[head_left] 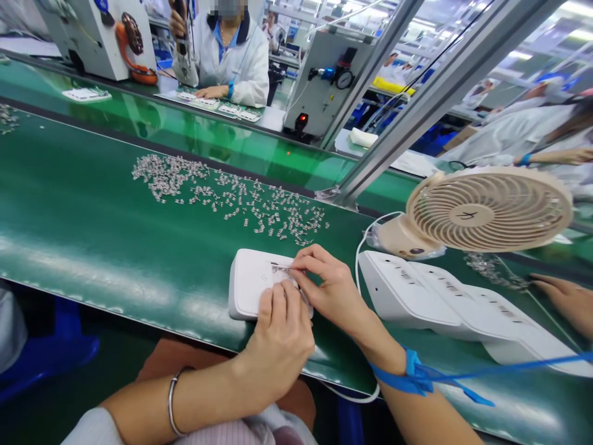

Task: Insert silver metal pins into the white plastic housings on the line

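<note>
A white plastic housing (248,281) with rounded corners lies on the green belt in front of me. It has a cluster of tiny holes and a recessed slot in its upper face. My left hand (282,337) rests over its near side, fingers bent and pressed together on the face beside the slot, steadying it. My right hand (331,284) comes in from the right, thumb and forefinger pinched at the slot. Something thin and metallic shows by those fingertips, too small to make out. Beyond the housing, many small metal pieces (273,210) are scattered on the belt.
Several white housings (410,290) stand in a row to the right, behind a beige fan (472,215) with a white cable. A metal post (384,105) rises beyond the belt (115,235). Another person's hand (563,300) is at far right; a co-worker (231,62) sits opposite.
</note>
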Demonstrator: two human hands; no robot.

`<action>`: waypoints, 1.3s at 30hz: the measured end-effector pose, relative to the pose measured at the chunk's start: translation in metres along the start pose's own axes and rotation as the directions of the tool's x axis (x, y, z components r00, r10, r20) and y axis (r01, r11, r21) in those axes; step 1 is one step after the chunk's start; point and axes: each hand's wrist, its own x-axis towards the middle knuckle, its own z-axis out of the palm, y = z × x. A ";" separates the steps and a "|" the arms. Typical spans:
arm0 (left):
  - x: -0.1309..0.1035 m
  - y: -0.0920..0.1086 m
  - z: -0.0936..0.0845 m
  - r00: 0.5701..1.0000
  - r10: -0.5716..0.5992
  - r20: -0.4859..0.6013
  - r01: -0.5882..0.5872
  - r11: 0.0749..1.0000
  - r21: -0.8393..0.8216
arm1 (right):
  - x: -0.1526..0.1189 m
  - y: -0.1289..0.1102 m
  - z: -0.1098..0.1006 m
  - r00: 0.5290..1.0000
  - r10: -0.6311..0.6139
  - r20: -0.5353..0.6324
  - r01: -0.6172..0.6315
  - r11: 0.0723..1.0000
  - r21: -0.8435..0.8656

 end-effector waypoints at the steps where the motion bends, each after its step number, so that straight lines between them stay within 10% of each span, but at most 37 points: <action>1: -0.001 0.000 0.000 1.000 0.004 0.001 -0.004 1.000 -0.005 | 0.000 0.000 0.002 1.000 -0.010 -0.008 0.010 1.000 -0.021; 17: 0.000 -0.001 -0.004 1.000 -0.002 0.024 0.003 1.000 -0.014 | -0.004 0.000 -0.010 0.986 0.139 0.096 -0.149 0.983 0.104; 39: -0.003 0.003 0.000 1.000 -0.014 0.013 0.015 0.999 -0.051 | -0.013 -0.004 -0.011 0.995 0.043 0.093 -0.041 0.999 -0.025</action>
